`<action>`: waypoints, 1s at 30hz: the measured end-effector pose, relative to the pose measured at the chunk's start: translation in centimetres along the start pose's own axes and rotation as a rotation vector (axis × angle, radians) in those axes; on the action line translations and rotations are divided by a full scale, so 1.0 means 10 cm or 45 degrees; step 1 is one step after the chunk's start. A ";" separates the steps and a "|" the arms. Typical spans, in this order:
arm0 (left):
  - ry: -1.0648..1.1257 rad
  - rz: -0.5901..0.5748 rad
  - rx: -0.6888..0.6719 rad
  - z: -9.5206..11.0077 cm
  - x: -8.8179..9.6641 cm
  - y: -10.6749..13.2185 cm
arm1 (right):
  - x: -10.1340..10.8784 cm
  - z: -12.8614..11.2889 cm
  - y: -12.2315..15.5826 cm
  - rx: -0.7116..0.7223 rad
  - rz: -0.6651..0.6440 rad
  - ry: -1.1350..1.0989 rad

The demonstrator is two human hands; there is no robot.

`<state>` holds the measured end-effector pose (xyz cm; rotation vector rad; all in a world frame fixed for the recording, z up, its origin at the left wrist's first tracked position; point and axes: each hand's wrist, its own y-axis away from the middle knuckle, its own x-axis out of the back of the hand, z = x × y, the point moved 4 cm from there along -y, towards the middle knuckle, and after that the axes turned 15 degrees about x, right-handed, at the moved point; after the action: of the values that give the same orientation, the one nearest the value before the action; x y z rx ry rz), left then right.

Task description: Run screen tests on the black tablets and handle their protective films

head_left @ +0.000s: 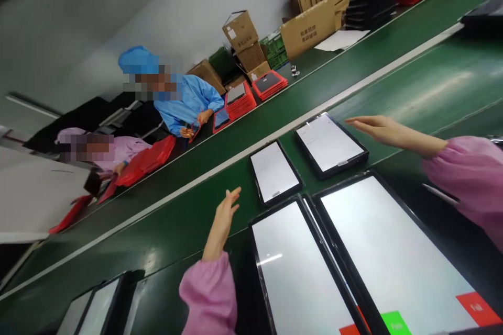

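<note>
Pink-sleeved, the left hand (223, 215) shows on my feed loosely open and empty above the green bench (188, 225). Red trays (242, 109) beyond carry panels (268, 81). I see a small tablet (274, 172) near that hand, a carton (295, 41) with Chinese characters, a second tablet (330, 142) just beside the open, empty right hand (375, 125), and a big tablet (393, 251) whose coloured tiles (477, 308) bear blurred lettering.

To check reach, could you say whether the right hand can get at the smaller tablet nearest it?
Probably yes: the right hand is open beside that tablet, with nothing visible between them.
</note>
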<state>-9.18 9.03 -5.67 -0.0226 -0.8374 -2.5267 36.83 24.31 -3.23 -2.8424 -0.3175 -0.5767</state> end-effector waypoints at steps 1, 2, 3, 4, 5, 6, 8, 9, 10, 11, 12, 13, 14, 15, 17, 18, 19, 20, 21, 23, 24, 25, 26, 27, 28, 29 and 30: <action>-0.013 -0.045 -0.005 -0.10 0.00 0.12 | -0.03 -0.09 0.10 0.051 -0.089 0.023; -0.019 -0.092 -0.013 -0.20 -0.04 0.24 | -0.11 -0.22 0.20 0.154 -0.215 0.060; -0.017 -0.134 -0.026 -0.30 -0.10 0.34 | -0.23 -0.37 0.32 0.297 -0.355 0.103; -0.008 -0.164 -0.048 -0.37 -0.18 0.42 | -0.40 -0.53 0.43 0.457 -0.490 0.149; 0.009 -0.181 -0.073 -0.43 -0.27 0.48 | -0.57 -0.67 0.53 0.607 -0.599 0.192; 0.030 -0.187 -0.099 -0.46 -0.34 0.51 | -0.76 -0.80 0.62 0.718 -0.664 0.228; 0.071 -0.178 -0.138 -0.47 -0.45 0.54 | -1.08 -0.95 0.70 0.783 -0.677 0.274; 0.086 -0.166 -0.148 -0.47 -0.47 0.55 | -1.22 -0.98 0.70 0.773 -0.663 0.296; 0.099 -0.151 -0.157 -0.47 -0.48 0.54 | -1.33 -0.99 0.69 0.765 -0.649 0.324; 0.108 -0.133 -0.165 -0.47 -0.48 0.54 | -1.42 -0.99 0.68 0.753 -0.634 0.352; 0.114 -0.118 -0.173 -0.49 -0.48 0.55 | -1.48 -0.98 0.65 0.740 -0.619 0.375; 0.116 -0.105 -0.180 -0.51 -0.48 0.56 | -1.52 -0.96 0.63 0.730 -0.606 0.394; 0.113 -0.096 -0.186 -0.53 -0.48 0.57 | -1.53 -0.95 0.61 0.723 -0.594 0.408; 0.107 -0.093 -0.193 -0.55 -0.48 0.58 | -1.54 -0.94 0.58 0.721 -0.585 0.420; 0.084 -0.101 -0.206 -0.58 -0.52 0.59 | -1.53 -0.94 0.55 0.725 -0.581 0.436; 0.068 -0.105 -0.215 -0.58 -0.53 0.60 | -1.53 -0.94 0.53 0.729 -0.587 0.444; 0.050 -0.105 -0.230 -0.56 -0.54 0.61 | -1.52 -0.95 0.52 0.733 -0.596 0.453; 0.029 -0.100 -0.254 -0.54 -0.53 0.63 | -1.51 -0.95 0.52 0.736 -0.606 0.463; 0.008 -0.087 -0.284 -0.51 -0.50 0.66 | -1.50 -0.96 0.53 0.738 -0.615 0.473; -0.030 -0.041 -0.369 -0.47 -0.35 0.79 | -1.44 -0.95 0.58 0.747 -0.627 0.492; -0.097 -0.027 -0.446 -0.47 -0.25 0.90 | -1.39 -0.95 0.62 0.768 -0.625 0.510; -0.213 -0.040 -0.548 -0.48 -0.15 1.05 | -1.33 -0.95 0.68 0.800 -0.611 0.536; -0.372 -0.082 -0.669 -0.51 -0.06 1.22 | -1.25 -0.95 0.73 0.836 -0.596 0.569; -0.577 -0.164 -0.804 -0.58 0.01 1.41 | -1.17 -0.96 0.79 0.873 -0.572 0.611; -0.775 -0.274 -0.928 -0.68 0.06 1.61 | -1.08 -0.96 0.84 0.906 -0.546 0.653; -0.945 -0.369 -1.037 -0.79 0.10 1.80 | -1.00 -0.98 0.88 0.928 -0.526 0.687; -1.077 -0.424 -1.140 -0.91 0.13 1.96 | -0.92 -0.99 0.91 0.935 -0.510 0.708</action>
<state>-0.49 -10.45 -1.84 -1.3962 0.1480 -2.9807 27.28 11.59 0.35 -1.8367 -0.7988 -1.0323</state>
